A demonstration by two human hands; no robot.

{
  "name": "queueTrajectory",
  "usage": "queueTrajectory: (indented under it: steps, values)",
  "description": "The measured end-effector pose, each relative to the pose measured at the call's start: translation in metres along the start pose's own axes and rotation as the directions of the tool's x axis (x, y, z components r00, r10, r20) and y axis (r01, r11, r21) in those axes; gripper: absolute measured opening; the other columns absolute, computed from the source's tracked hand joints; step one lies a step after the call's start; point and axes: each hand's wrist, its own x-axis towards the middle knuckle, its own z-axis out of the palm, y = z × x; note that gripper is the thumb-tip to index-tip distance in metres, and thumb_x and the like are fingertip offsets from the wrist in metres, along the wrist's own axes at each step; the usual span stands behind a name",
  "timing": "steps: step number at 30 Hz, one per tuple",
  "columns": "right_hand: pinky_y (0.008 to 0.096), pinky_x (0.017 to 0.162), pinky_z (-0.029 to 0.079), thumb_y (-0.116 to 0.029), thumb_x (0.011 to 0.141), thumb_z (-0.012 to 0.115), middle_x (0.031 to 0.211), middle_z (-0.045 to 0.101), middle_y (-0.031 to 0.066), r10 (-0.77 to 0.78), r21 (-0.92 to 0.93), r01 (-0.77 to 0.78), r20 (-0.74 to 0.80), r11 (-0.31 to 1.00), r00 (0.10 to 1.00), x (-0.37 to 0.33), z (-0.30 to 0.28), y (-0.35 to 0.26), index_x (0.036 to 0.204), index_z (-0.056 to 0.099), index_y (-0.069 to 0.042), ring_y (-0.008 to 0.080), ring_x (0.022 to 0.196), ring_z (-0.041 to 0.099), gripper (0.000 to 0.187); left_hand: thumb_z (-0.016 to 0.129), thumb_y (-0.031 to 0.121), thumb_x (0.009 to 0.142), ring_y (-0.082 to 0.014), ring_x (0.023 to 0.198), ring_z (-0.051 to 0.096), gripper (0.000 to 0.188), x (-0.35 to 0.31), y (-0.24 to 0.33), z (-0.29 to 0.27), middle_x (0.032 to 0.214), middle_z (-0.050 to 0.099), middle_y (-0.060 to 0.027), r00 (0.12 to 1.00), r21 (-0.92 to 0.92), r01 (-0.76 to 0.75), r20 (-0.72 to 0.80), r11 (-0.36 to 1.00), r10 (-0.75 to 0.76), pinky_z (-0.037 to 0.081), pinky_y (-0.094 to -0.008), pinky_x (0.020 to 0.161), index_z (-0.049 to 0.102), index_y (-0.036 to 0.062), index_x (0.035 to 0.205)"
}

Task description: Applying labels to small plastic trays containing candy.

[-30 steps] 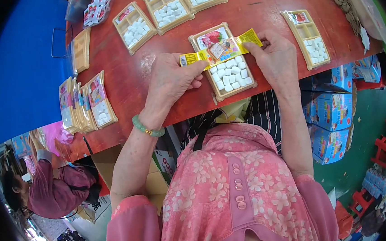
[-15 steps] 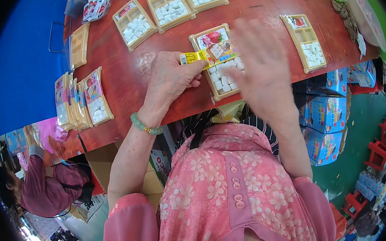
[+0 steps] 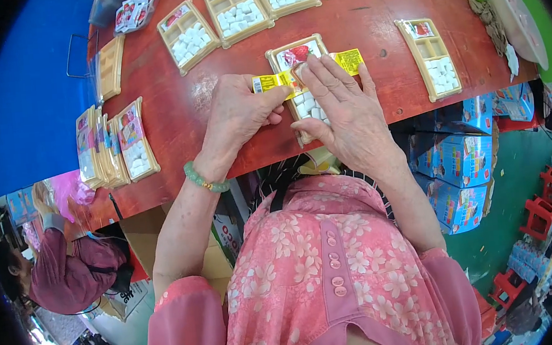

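Note:
In front of me on the red table lies a beige tray [image 3: 270, 51] holding small white blocks [image 3: 310, 107] and a packet with a strawberry picture [image 3: 295, 55]. A yellow printed label strip [image 3: 349, 61] crosses the middle of the tray, sticking out past both sides. My left hand [image 3: 238, 106] pinches the strip's left end between thumb and fingers. My right hand [image 3: 342, 96] lies flat with fingers stretched over the strip and tray, hiding much of both.
Several filled trays [image 3: 238, 12] line the far side; another tray [image 3: 430, 60] lies at right. Labelled trays [image 3: 132, 141] stand grouped at left beside an unfilled tray [image 3: 111, 67]. Blue boxes [image 3: 460, 161] are stacked beyond the table's near edge. A person [image 3: 76, 269] sits at lower left.
My right hand has come down and left onto the strip, now flat over the tray. My left hand keeps its pinch on the strip's end.

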Motion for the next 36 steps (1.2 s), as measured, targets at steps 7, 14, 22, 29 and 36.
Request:
queueTrajectory:
  steps: [7, 14, 22, 29, 36]
  values:
    - [0.0408, 0.093, 0.039, -0.023, 0.085, 0.061, 0.111, 0.060, 0.0169, 0.097, 0.137, -0.073, -0.175, 0.988, 0.980, 0.035, -0.015, 0.022, 0.112, 0.056, 0.000, 0.0301, 0.107, 0.055, 0.035, 0.069, 0.018, 0.079, -0.0065, 0.052, 0.057, 0.023, 0.001, -0.009, -0.002, 0.064, 0.063, -0.0044, 0.999, 0.006, -0.047, -0.006, 0.999, 0.047, 0.047, -0.0206, 0.047, 0.067, -0.0049, 0.078]
    - [0.0360, 0.070, 0.049, -0.032, 0.079, 0.067, 0.087, 0.065, 0.0154, 0.262, 0.090, -0.259, -0.024, 0.962, 0.965, 0.069, -0.008, 0.024, 0.106, 0.060, 0.003, 0.0275, 0.078, 0.063, 0.045, 0.066, 0.018, 0.079, -0.0088, 0.052, 0.059, 0.026, 0.000, -0.011, 0.000, 0.062, 0.063, -0.0058, 0.996, 0.005, -0.091, -0.012, 0.996, 0.091, 0.048, -0.0230, 0.047, 0.065, -0.0066, 0.074]
    - [0.0302, 0.067, 0.050, -0.037, 0.073, 0.073, 0.086, 0.066, 0.0120, 0.405, 0.186, -0.450, 0.238, 0.873, 0.883, 0.094, -0.006, 0.044, 0.104, 0.062, 0.002, 0.0198, 0.079, 0.064, 0.051, 0.067, 0.022, 0.076, -0.0115, 0.051, 0.062, 0.030, 0.009, -0.017, -0.001, 0.059, 0.064, -0.0090, 0.981, 0.089, -0.183, -0.042, 0.979, 0.188, 0.050, -0.0249, 0.048, 0.065, -0.0072, 0.070]
    - [0.0313, 0.071, 0.050, -0.032, 0.069, 0.075, 0.085, 0.067, 0.0136, 0.417, 0.187, -0.464, 0.243, 0.866, 0.876, 0.095, -0.018, 0.036, 0.094, 0.066, 0.001, 0.0190, 0.080, 0.065, 0.043, 0.067, 0.023, 0.077, -0.0117, 0.053, 0.063, 0.030, 0.008, -0.023, 0.000, 0.060, 0.064, -0.0097, 0.981, 0.090, -0.186, -0.035, 0.978, 0.190, 0.050, -0.0254, 0.049, 0.067, -0.0067, 0.074]
    - [0.0278, 0.071, 0.049, -0.024, 0.069, 0.077, 0.093, 0.067, 0.0088, 0.445, 0.350, -0.597, 0.426, 0.722, 0.788, 0.095, -0.020, 0.042, 0.093, 0.063, -0.002, 0.0127, 0.083, 0.063, 0.036, 0.068, 0.025, 0.078, -0.0109, 0.053, 0.063, 0.031, 0.008, -0.025, 0.001, 0.060, 0.064, -0.0088, 0.973, 0.155, -0.217, -0.049, 0.964, 0.227, 0.050, -0.0247, 0.049, 0.067, -0.0057, 0.075]
